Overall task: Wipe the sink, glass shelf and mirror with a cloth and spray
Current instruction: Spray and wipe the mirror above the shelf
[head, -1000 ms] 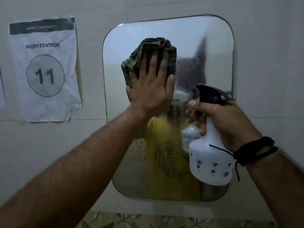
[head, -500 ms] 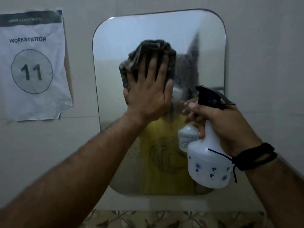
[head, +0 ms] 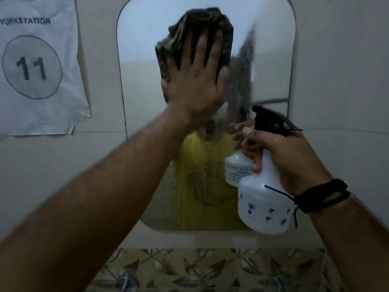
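A rounded mirror [head: 139, 39] hangs on the wall straight ahead. My left hand [head: 195, 81] presses a dark checked cloth [head: 189, 24] flat against the mirror's upper middle, fingers spread over it. My right hand [head: 282, 152] grips the neck of a white spray bottle [head: 263, 203] with blue flower prints and a black trigger head, held in front of the mirror's lower right. A streaky, smeared patch shows on the glass right of the cloth. The sink and glass shelf are out of view.
A paper sign [head: 37, 66] reading "WORKSTATION 11" is taped to the wall left of the mirror. Below the mirror runs a band of leaf-patterned tiles [head: 210, 268], with metal fittings [head: 126, 281] at the bottom edge. A black cord bracelet sits on my right wrist.
The view has tilted down and moved closer. My left hand with the cloth has slid up the mirror a little. The spray bottle stays in my right hand at the lower right.
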`<state>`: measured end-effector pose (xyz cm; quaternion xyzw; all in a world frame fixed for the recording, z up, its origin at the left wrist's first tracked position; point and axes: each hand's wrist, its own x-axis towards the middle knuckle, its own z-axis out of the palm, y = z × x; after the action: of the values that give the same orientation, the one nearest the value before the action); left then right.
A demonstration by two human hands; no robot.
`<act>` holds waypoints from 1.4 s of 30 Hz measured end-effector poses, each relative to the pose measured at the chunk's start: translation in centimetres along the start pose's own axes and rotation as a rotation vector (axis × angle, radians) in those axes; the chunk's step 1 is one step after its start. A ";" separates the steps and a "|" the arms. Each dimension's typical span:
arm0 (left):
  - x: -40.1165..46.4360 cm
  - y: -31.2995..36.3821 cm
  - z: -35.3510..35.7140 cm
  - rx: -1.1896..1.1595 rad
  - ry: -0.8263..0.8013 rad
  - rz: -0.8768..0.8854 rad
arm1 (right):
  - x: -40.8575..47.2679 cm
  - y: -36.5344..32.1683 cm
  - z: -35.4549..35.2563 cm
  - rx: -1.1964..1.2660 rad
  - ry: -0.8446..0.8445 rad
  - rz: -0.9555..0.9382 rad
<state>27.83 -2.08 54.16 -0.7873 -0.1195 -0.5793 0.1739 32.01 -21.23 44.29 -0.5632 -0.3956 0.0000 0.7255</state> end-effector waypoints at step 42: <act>-7.2 1.1 1.5 0.046 -0.020 -0.055 | -4.3 5.0 -0.3 -0.060 -0.009 0.050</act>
<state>27.38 -2.37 46.75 -0.7851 -0.1560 -0.5732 0.1751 31.48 -21.59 37.71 -0.5945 -0.3846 0.0088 0.7062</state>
